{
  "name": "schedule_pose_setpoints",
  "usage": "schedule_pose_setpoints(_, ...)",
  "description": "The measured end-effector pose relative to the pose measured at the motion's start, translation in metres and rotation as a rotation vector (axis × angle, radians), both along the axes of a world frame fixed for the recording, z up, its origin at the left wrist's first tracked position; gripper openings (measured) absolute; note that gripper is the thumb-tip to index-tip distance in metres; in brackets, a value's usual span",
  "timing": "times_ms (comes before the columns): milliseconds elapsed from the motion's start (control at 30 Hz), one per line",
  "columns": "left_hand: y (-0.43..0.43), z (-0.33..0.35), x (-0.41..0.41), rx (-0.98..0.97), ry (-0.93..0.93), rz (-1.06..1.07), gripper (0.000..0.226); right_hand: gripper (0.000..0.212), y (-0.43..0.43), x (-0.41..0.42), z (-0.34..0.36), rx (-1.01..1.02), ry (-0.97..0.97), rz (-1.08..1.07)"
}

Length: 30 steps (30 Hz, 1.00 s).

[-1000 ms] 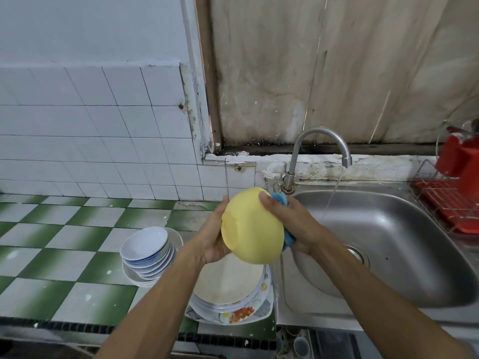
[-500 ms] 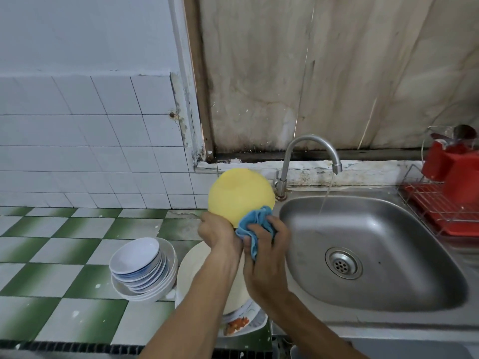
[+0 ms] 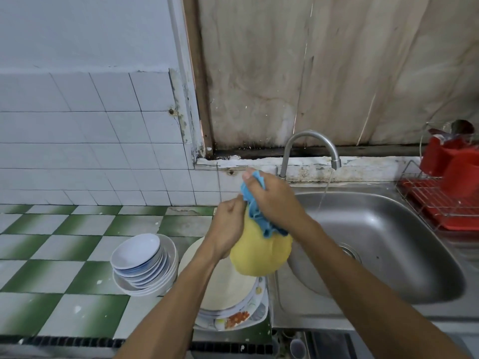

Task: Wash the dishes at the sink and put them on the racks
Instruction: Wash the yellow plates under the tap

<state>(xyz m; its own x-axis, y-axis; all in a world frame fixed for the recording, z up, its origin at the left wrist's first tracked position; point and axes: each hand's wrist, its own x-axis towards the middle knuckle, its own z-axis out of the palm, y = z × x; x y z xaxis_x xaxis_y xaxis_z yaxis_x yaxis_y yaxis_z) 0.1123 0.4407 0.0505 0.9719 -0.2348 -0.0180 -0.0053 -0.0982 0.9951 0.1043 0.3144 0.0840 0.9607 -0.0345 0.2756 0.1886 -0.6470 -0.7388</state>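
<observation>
step: scrubbing the yellow bowl (image 3: 259, 252) with the blue cloth (image 3: 255, 206); I'd rotate it so the rim gets wiped too.
bowl: held up, over the plate stack (image 3: 228, 288) by the sink's (image 3: 388, 242) edge.
left hand (image 3: 228, 229): fingers curled on the bowl's upper edge.
right hand (image 3: 272, 200): bunched round the cloth, pressing it on the bowl.

plates (image 3: 228, 288) L of sink (image 3: 388, 255), rack (image 3: 440, 206) R
</observation>
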Motion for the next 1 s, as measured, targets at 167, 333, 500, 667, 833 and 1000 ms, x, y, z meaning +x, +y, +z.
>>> schedule_pose_setpoints(167, 0.000, 0.009, -0.018, -0.228, 0.125, 0.183, 0.055, 0.039, -0.030, 0.002, -0.018, 0.624, 0.189, -0.076)
schedule_pose_setpoints(333, -0.001, -0.020, -0.003, -0.536, 0.455, 0.531, 0.033, 0.022, -0.021, -0.006, -0.053, 0.833, 0.176, -0.304)
schedule_pose_setpoints(500, -0.004, -0.031, 0.011, -0.698, 0.595, 0.670, 0.035, 0.051, 0.026, -0.051, -0.080, 0.281, -0.158, -0.170)
schedule_pose_setpoints(667, -0.009, -0.015, -0.007, -0.464, 0.322, 0.347, 0.034, 0.057, 0.035, -0.035, -0.058, -0.374, -0.328, -0.079)
schedule_pose_setpoints(833, 0.004, 0.011, -0.010, -0.135, 0.121, 0.137, 0.038, 0.038, -0.005, -0.011, -0.017, 0.019, -0.031, 0.013)
schedule_pose_setpoints(1000, 0.016, 0.018, -0.009, -0.167, 0.101, 0.199, 0.049, 0.056, -0.029, -0.014, -0.019, 0.628, 0.209, -0.090)
